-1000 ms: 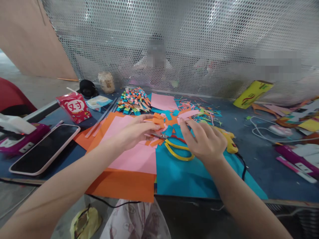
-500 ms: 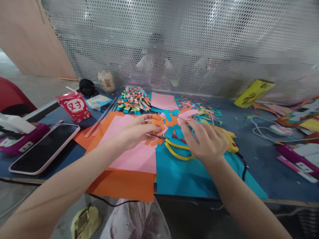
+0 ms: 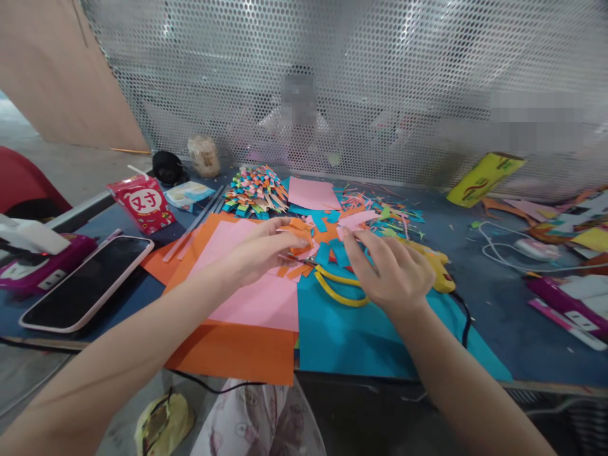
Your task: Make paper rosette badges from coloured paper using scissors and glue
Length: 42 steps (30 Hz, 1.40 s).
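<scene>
My left hand point(image 3: 263, 246) pinches a folded orange paper piece point(image 3: 299, 227) above the pink and orange sheets. To its right, my right hand point(image 3: 396, 269) is curled over the blue sheet point(image 3: 375, 342), its fingertips closed on the near end of a pink paper strip point(image 3: 360, 219). Between the hands lie yellow-handled scissors point(image 3: 339, 299), blades pointing toward my left hand. Short blue paper pieces point(image 3: 336, 252) and orange ones are scattered around them. A pink sheet point(image 3: 256, 304) lies on a larger orange sheet point(image 3: 237, 351) under my left forearm.
Behind the hands stand a spiky folded-paper piece point(image 3: 256, 193) and a pink square point(image 3: 313, 193) beside paper scraps. A yellow glue gun point(image 3: 441, 269) lies partly behind my right hand. At left are a phone point(image 3: 88, 285) and red drink carton point(image 3: 142, 202); a perforated metal screen point(image 3: 370, 82) closes the back.
Both hands keep nearly the same place and grip. The view shifts very slightly, and the right fingertips move a touch to the left.
</scene>
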Each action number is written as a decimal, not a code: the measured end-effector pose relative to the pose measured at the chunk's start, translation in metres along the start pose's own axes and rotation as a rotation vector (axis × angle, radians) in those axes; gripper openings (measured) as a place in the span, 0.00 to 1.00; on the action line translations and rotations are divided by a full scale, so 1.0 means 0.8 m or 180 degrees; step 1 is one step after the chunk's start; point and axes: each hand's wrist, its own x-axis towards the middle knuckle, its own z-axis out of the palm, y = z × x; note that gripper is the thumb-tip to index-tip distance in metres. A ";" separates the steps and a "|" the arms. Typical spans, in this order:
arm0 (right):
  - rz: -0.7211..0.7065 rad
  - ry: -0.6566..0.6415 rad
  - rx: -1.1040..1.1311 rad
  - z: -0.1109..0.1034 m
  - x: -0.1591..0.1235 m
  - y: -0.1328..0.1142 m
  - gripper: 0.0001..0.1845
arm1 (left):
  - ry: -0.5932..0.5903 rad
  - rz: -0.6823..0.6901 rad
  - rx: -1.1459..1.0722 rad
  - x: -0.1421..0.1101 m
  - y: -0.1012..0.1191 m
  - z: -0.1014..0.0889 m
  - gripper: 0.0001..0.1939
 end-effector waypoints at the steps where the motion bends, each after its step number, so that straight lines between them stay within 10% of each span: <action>1: -0.0017 0.0062 -0.0037 0.000 0.001 0.000 0.09 | -0.0008 0.0006 0.0015 0.000 -0.001 -0.001 0.18; 19: 0.0470 -0.0131 0.0806 0.002 -0.004 -0.005 0.12 | 0.0010 0.0210 -0.0117 0.000 -0.001 0.002 0.17; 24: 0.2437 -0.0541 0.2633 0.015 -0.004 -0.003 0.08 | 0.0027 0.0090 0.0042 0.003 0.005 -0.004 0.14; 29: 0.4172 -0.1411 0.5132 0.020 -0.001 0.003 0.16 | 0.0513 0.1137 0.0541 0.013 -0.003 -0.021 0.14; 35: 0.3851 -0.1841 0.5573 0.009 0.007 -0.002 0.18 | -0.0042 0.1639 0.0828 0.010 -0.006 -0.017 0.17; 42: 0.3609 -0.2045 0.5191 0.014 -0.001 -0.009 0.14 | 0.0133 0.1675 0.0987 0.009 -0.005 -0.014 0.11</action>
